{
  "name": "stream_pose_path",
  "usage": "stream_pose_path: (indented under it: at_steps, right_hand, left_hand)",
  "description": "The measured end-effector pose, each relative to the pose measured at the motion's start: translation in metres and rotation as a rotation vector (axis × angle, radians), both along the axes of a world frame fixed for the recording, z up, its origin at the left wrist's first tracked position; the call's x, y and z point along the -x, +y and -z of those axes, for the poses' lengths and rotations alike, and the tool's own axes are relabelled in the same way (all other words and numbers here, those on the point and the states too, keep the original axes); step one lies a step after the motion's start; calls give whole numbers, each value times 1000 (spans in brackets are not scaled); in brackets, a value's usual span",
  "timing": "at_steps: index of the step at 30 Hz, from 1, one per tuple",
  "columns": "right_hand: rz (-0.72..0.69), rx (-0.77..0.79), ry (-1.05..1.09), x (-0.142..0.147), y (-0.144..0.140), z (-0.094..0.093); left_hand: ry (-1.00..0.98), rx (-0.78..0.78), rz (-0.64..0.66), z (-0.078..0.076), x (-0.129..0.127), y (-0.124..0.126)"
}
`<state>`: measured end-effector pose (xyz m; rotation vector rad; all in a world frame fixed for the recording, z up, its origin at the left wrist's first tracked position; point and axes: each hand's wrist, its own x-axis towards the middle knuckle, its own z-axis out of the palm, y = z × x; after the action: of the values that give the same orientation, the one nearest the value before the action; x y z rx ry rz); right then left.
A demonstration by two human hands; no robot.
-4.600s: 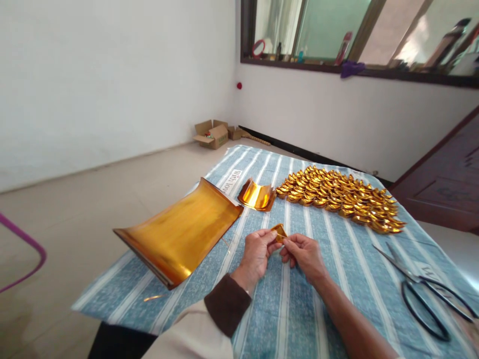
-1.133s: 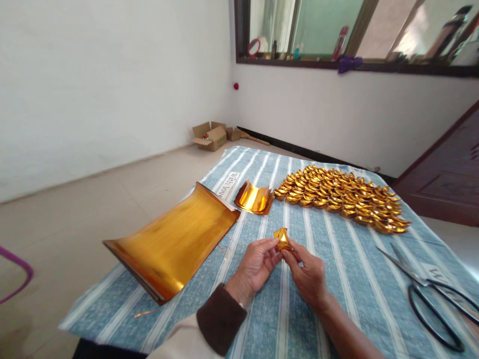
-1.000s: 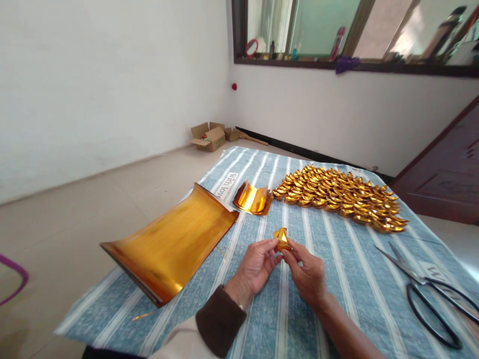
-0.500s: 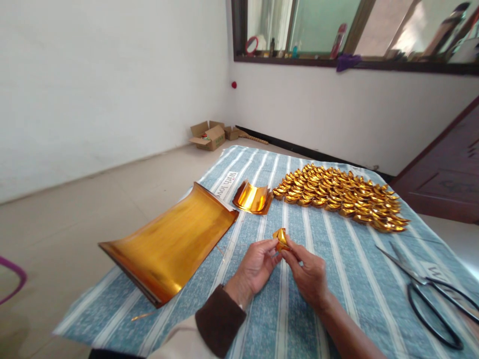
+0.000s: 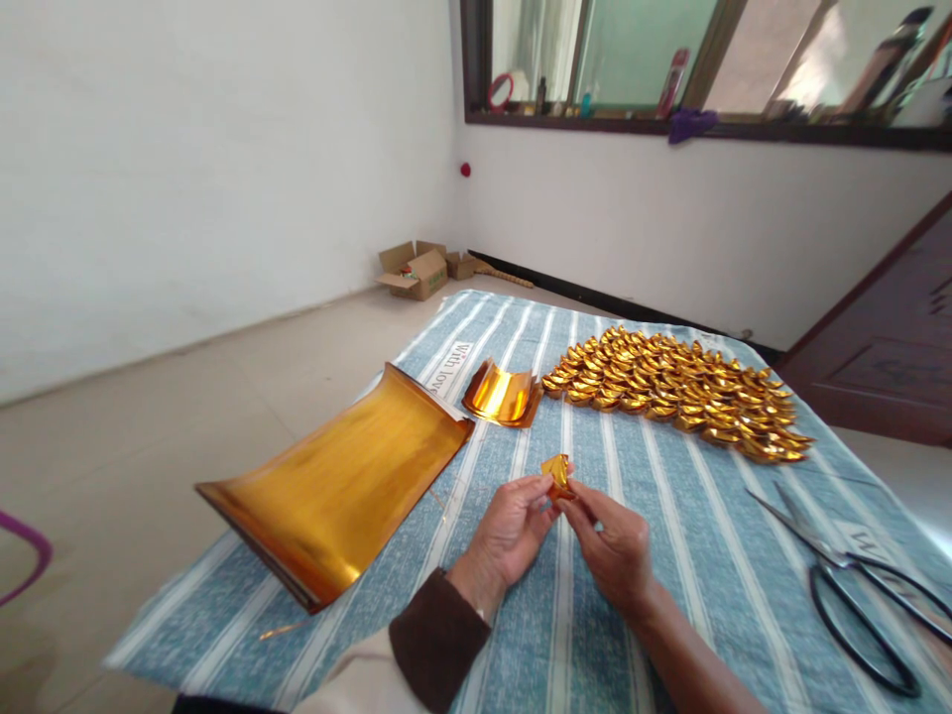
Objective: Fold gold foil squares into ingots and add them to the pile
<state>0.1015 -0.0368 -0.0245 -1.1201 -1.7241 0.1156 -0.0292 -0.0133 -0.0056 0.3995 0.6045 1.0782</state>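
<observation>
A small piece of folded gold foil paper point(image 5: 556, 470) is pinched between both hands, above the striped cloth. My left hand point(image 5: 513, 531) grips its left side with thumb and fingers. On its right side, my right hand point(image 5: 614, 545) is closed with thumb and forefinger; part of the foil is hidden behind the fingertips. Beyond the hands lies a small stack of curled gold foil sheets point(image 5: 503, 395). Rows of folded gold foil ingots point(image 5: 669, 392) cover the far right of the table. A stack of large gold foil sheets point(image 5: 342, 486) lies to the left.
Black-handled scissors point(image 5: 837, 560) lie partly spread at the right on the blue-striped tablecloth point(image 5: 595, 645). Thin foil strips point(image 5: 283, 630) lie near the left edge. Cardboard boxes point(image 5: 416, 273) stand on the floor by the wall. A purple curved bar point(image 5: 30, 545) shows at far left.
The foil piece has shifted slightly in the fingers, and its upper part looks a little more folded or turned. Both hands stay in nearly the same place.
</observation>
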Motion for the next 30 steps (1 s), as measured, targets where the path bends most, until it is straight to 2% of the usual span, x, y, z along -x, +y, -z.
stream_pose_path:
  at_steps: [4,10,16,25,30]
  right_hand:
    - [-2,4,6,-1,-1,-4]
    - [-46,96,39,-1,-2,-3]
    - [-42,76,63,-1,-3,-8]
    - [-7,-47,-188,-5,-3,-9]
    - [10,-49,-224,-8,-2,-8]
  left_hand:
    - [19,10,-8,-1,0,0]
    - [36,-3,14,0,1,-1]
    - [49,-1,-7,0,1,-1]
    - [66,7,5,-1,0,-4]
    - [124,-2,21,-3,0,-5]
